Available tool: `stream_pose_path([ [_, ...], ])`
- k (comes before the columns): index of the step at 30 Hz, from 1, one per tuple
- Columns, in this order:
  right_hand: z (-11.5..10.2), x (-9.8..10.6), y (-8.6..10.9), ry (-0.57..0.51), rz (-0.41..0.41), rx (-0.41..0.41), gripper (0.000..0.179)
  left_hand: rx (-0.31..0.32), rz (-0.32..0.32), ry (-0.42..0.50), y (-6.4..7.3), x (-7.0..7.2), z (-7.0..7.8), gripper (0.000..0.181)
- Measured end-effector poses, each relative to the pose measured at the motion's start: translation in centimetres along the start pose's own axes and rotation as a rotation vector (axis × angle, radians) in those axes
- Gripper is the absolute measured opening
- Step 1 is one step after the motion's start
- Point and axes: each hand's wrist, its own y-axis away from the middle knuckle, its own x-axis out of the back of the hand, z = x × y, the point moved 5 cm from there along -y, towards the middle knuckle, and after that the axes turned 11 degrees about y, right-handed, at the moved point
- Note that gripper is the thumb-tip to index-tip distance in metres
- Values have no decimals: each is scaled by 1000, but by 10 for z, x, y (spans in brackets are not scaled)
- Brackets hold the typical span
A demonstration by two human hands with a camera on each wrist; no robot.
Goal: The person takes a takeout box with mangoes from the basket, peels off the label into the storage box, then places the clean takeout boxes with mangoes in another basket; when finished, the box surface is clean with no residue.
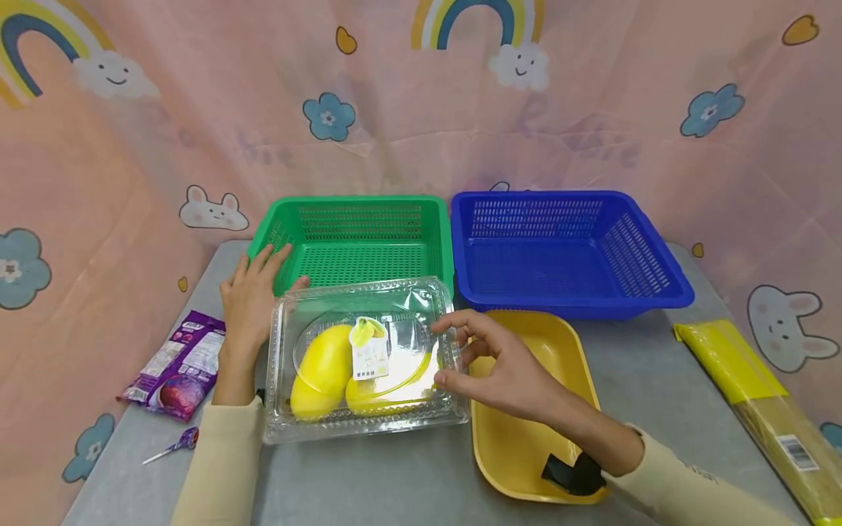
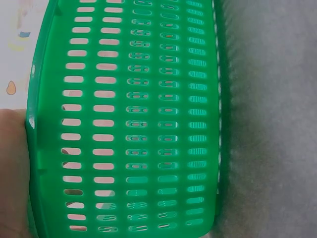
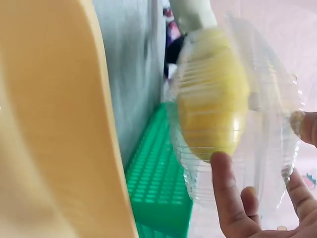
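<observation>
Box (image 1: 365, 361) prob. in R hand (image 1: 505, 369)

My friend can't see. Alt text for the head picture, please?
A right hand holds a clear box of yellow fruit over a gray table. The left hand is at a green basket; a blue basket sits behind a yellow tray.
</observation>
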Motion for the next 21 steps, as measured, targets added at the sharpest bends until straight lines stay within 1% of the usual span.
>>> stream_pose_path([
  [4,3,-7,13,-25,9,0,51,1,-7,8,0,0,0,68],
  [9,10,-16,23,-36,-28,-26,50,2,-4,8,0,0,0,66],
  [17,23,-30,23,11,-69,-143,49,15,-20,6,1,0,0,65],
  [19,23,-31,22,26,-75,-147,49,17,-23,1,0,0,1,66],
  [21,22,-32,21,79,-75,-129,49,16,-23,1,0,0,1,66],
])
